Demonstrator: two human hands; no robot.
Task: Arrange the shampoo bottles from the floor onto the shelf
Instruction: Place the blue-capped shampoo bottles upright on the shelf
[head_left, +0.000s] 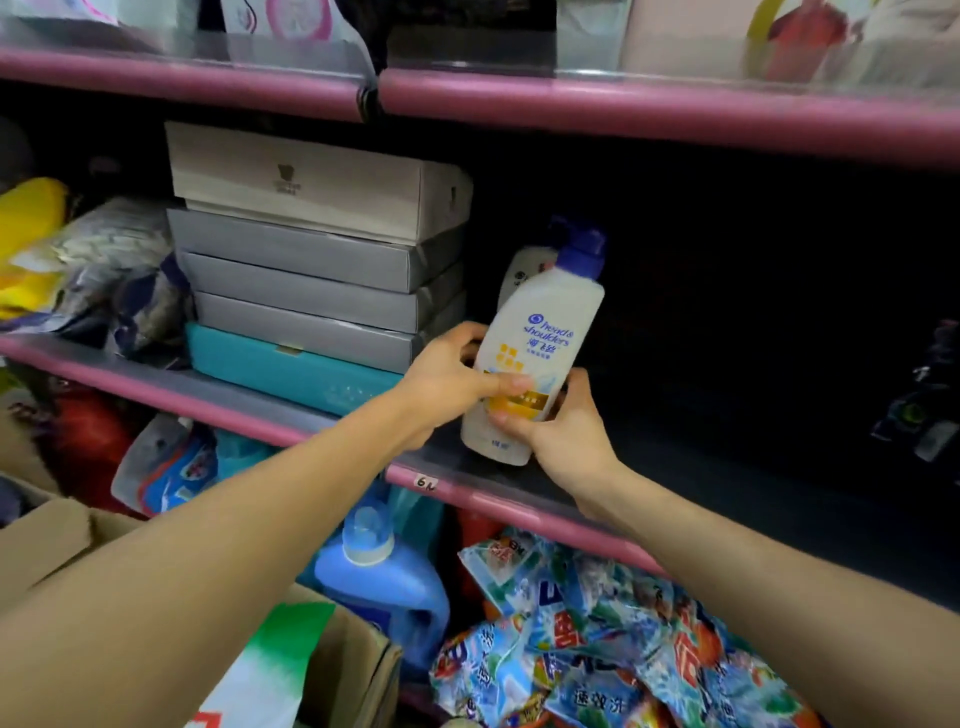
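While both the left hand and right hand gripped its lower body at the shelf front edge, the shampoo bottle looked stiff, smooth and likely slippery.

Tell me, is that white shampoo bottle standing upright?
No, tilted: the shampoo bottle leans right, blue cap up, its base at the shelf edge, both hands gripping it.

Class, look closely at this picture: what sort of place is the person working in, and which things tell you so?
Probably a small shop or its stockroom. Pink-edged shelves hold stacked boxes, many matching detergent packets are piled below, and both hands stand a shampoo bottle on a shelf.
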